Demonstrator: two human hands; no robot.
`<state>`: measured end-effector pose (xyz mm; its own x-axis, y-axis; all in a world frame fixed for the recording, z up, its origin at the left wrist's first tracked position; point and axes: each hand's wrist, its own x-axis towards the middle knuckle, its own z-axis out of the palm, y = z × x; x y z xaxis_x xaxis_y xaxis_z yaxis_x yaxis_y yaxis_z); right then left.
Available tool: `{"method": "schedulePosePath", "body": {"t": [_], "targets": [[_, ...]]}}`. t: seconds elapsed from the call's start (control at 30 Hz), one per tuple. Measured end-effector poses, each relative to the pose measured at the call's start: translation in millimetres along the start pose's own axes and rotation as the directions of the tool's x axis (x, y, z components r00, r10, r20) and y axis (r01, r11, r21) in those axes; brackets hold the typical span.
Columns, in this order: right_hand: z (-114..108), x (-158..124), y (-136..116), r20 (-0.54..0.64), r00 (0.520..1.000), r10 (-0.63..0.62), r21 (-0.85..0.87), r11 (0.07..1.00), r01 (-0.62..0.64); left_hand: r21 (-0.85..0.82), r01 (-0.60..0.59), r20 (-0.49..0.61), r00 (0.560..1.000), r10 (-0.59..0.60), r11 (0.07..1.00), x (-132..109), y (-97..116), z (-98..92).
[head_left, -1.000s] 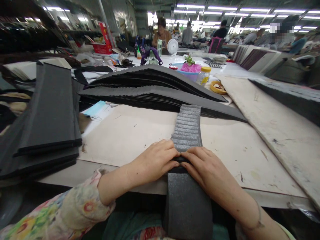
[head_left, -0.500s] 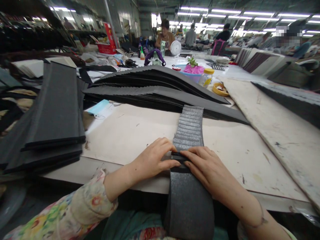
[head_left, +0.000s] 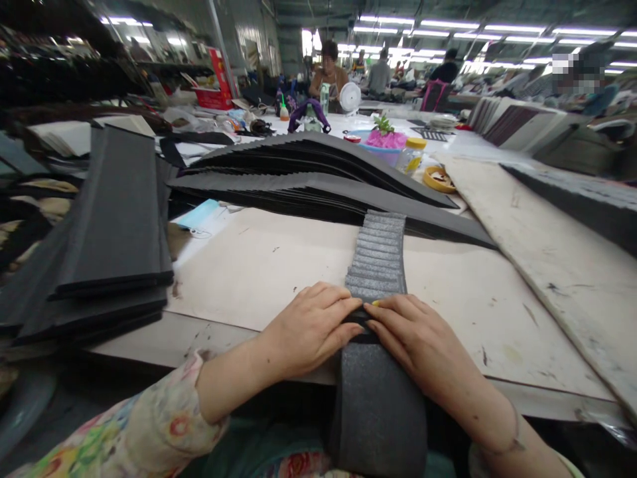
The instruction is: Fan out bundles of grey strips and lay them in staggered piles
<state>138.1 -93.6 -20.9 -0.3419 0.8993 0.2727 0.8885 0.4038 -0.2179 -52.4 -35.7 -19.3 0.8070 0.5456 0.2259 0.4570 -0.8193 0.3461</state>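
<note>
A fanned stack of dark grey fabric strips (head_left: 383, 405) runs from my lap up over the table edge, its far part showing stepped, speckled grey ends (head_left: 378, 255). My left hand (head_left: 311, 328) pinches the black-edged top strip from the left, thumb nearer me and fingers beyond. From the right, my right hand (head_left: 418, 332) pinches the same edge, its thumb low on the black band. The fingertips of both hands almost meet at the middle of the strip. What lies under the fingers is partly hidden.
Two long fanned piles of dark strips (head_left: 338, 189) lie across the back of the pale board (head_left: 239, 265). More dark panels (head_left: 114, 212) are stacked at left. A yellow-lidded jar (head_left: 412, 156), a yellow dish (head_left: 438, 178) and a blue mask (head_left: 198, 214) lie about. A person (head_left: 331, 76) sits beyond.
My left hand has shifted slightly right, its fingertips now closer to those of my right hand and further over the black edge. My right hand stays almost in place.
</note>
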Motion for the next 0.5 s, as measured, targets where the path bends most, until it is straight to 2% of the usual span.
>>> {"method": "schedulePosePath", "body": {"t": [0.07, 0.17, 0.3, 0.37, 0.5], "targets": [[0, -3, 2, -0.027, 0.999, 0.032, 0.050, 0.998, -0.030, 0.042, 0.000, 0.014, 1.000, 0.000, 0.999, 3, 8, 2.0], [-2, -10, 12, -0.107, 0.987, 0.122, 0.213, 0.972, -0.097, 0.120, 0.011, 0.047, 0.999, -0.017, 0.993, 6, 15, 1.9], [-10, -21, 32, -0.200, 0.935, 0.292, 0.365, 0.908, -0.206, 0.158, 0.015, 0.080, 0.996, -0.028, 0.987, 6, 17, -1.3], [-13, -24, 39, -0.187, 0.937, 0.296, 0.345, 0.913, -0.219, 0.167, 0.019, 0.077, 0.996, -0.032, 0.986, 5, 17, -1.1], [-17, -23, 43, -0.117, 0.972, 0.203, 0.284, 0.945, -0.163, 0.192, 0.034, 0.038, 0.998, -0.042, 0.981, 4, 18, 2.1]]}}
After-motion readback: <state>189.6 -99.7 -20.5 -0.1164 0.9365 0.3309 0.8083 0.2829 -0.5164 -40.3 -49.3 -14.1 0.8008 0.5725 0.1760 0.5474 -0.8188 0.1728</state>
